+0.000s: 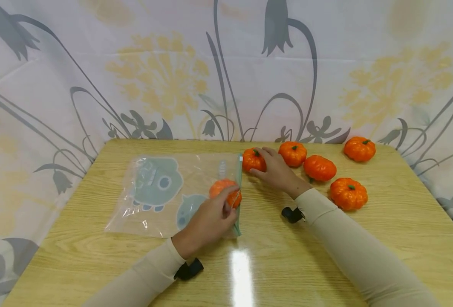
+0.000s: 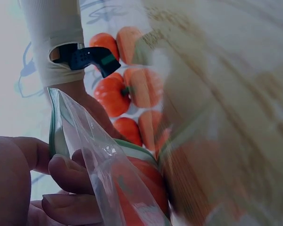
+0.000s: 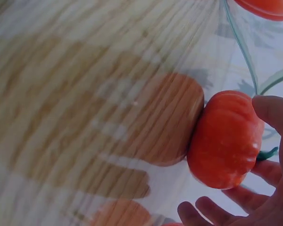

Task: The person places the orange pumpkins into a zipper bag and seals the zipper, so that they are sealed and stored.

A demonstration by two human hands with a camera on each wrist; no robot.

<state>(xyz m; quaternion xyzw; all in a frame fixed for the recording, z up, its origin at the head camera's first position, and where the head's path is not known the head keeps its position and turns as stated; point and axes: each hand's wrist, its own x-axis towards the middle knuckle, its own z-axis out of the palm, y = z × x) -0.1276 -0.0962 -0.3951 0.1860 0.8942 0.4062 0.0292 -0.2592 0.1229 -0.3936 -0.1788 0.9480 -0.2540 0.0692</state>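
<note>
A clear plastic zip bag (image 1: 157, 221) with a green zip edge and blue-grey cartoon prints lies flat on the table. My left hand (image 1: 211, 215) pinches the bag's mouth and lifts its upper layer, as the left wrist view shows. Just inside the mouth sits an orange toy pumpkin (image 1: 220, 186), partly hidden by the left fingers. My right hand (image 1: 276, 170) reaches over another small pumpkin (image 3: 224, 141), which stands on the table beside the bag's opening. The right thumb is at its near edge, and the other fingers spread loosely by its green stem (image 3: 268, 153).
Several more pumpkins stand to the right on the wood-grain table (image 1: 287, 264): one (image 1: 292, 154) just behind the right hand, one tipped over (image 1: 320, 168), one by the forearm (image 1: 348, 194), one at the back (image 1: 359, 149). A flower-printed cloth (image 1: 172, 106) hangs behind.
</note>
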